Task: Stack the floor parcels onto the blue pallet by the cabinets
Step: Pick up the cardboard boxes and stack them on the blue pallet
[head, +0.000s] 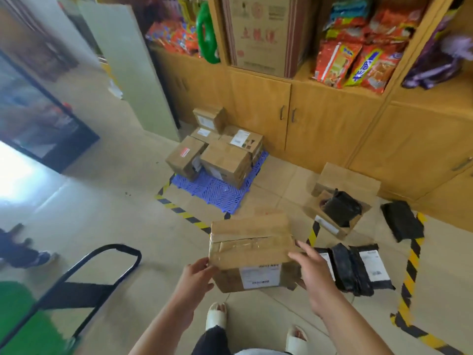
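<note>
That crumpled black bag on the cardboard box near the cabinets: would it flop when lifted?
Likely floppy: the black bag looks crumpled and lumpy on the cardboard box. Its plastic wrap may be slippery. Slumped like that, it seems unlikely to roll.

I have the box (252, 242) nearest; the pallet (212, 192) lies beyond it, cartons (225, 161) on it, cabinets (261, 106) behind, mailer bags (350, 267) right.
</note>
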The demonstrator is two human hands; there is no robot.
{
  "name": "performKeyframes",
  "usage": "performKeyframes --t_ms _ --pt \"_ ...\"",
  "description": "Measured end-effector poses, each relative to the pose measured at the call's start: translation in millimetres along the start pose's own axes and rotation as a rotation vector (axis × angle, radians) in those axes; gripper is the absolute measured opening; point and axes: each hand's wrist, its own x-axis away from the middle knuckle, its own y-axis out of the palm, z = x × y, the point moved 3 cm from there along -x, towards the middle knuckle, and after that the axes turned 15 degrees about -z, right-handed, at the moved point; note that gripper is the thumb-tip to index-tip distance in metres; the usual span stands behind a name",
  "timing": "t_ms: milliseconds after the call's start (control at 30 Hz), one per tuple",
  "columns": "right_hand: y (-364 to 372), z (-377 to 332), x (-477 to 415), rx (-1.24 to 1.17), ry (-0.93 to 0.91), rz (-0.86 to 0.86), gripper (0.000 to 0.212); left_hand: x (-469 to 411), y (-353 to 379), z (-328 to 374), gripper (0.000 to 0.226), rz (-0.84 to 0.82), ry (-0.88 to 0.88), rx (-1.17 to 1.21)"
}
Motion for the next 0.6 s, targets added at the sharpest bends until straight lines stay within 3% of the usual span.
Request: performKeyframes --t_ms 67,433,600 --pt "32.9 -5.3 -8.6 0.040 -0.015 -0.004 0.044 -2.8 -34.0 -4.5 0.016 0.031 0.021 0.048" --pt "254.9 -43.7 -73.4 0.197 -0.047 -0.044 0.048 -24.7 -266.4 20.4 0.030 0.002 0.128 0.080" --pt "313.5 -71.3 -109.9 0.229 -0.041 -0.023 0.051 -56.5 -341.2 49.3 0.022 -0.026 0.127 0.083"
